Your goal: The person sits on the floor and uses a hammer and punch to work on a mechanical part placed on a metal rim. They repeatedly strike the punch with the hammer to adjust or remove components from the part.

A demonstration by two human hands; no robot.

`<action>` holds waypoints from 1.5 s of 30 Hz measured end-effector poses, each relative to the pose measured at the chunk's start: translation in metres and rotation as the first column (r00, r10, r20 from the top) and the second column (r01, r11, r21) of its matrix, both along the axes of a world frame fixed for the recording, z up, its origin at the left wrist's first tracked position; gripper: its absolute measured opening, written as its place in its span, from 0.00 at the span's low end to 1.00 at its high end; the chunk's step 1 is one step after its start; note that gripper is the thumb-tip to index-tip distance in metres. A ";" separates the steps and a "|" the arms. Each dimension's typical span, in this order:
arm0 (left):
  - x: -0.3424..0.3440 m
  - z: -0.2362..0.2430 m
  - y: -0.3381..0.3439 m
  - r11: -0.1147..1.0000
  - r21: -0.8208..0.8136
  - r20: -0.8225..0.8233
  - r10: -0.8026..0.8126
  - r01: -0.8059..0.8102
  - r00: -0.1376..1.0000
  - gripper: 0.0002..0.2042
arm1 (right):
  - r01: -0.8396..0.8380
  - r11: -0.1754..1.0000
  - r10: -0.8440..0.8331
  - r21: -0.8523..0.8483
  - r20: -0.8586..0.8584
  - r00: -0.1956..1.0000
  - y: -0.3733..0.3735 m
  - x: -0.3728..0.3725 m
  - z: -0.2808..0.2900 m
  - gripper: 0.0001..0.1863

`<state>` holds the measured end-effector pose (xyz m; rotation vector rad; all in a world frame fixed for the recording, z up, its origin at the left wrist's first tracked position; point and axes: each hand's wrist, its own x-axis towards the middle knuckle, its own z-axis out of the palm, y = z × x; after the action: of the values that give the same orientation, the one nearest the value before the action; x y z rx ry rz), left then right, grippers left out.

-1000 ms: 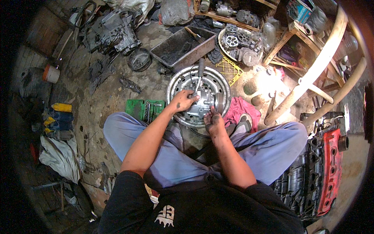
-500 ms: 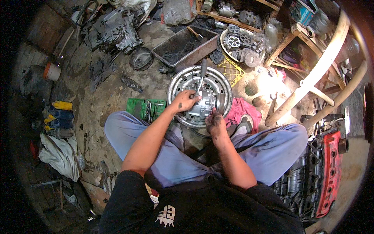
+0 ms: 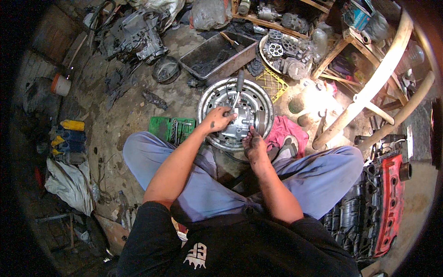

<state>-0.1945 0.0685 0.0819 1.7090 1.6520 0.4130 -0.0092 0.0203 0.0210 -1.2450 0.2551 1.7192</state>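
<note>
A silver cylindrical compressor with a ribbed pulley lies on a steel wheel rim between my crossed legs. A dark-handled tool stands out from the compressor's top, its bent shaft reaching down to it. My left hand is closed on the compressor's left part, thumb at the foot of that shaft; the exact contact is too small to tell. My right hand, darkened with grime, has its fingers curled on the compressor's lower right, beside the pulley. An open green socket case lies left of the rim.
Around me are a metal tray with a brush, a dish of parts, a gearbox housing, a yellow crate piece, a pink cloth, bent cane furniture and a red-edged cylinder head.
Both hands stay on the compressor in nearly the same places. The view shifts very slightly between frames; nothing else has visibly moved.
</note>
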 end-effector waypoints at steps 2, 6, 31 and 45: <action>0.005 0.011 -0.001 0.999 -0.028 -0.014 0.015 -0.016 1.000 0.33 | 0.002 0.998 -0.005 0.064 0.037 0.999 -0.003 0.002 -0.003 0.09; 0.006 0.020 -0.003 0.998 -0.059 -0.014 0.030 -0.031 0.999 0.34 | 0.051 0.997 -0.057 0.052 0.128 0.990 -0.008 -0.009 0.008 0.10; 0.004 0.005 -0.002 0.998 -0.042 -0.013 0.047 -0.047 0.999 0.33 | 0.003 0.931 -0.156 0.364 0.393 0.906 -0.014 -0.004 0.011 0.12; 0.000 0.055 0.002 0.876 -0.275 0.519 0.481 -0.395 0.706 0.21 | -0.004 0.885 -0.140 0.465 0.275 0.951 0.019 -0.010 0.081 0.20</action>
<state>-0.1945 0.0708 0.1372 0.9160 1.5544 0.9195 -0.0194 0.0388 0.1021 -1.1005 -0.2800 1.3918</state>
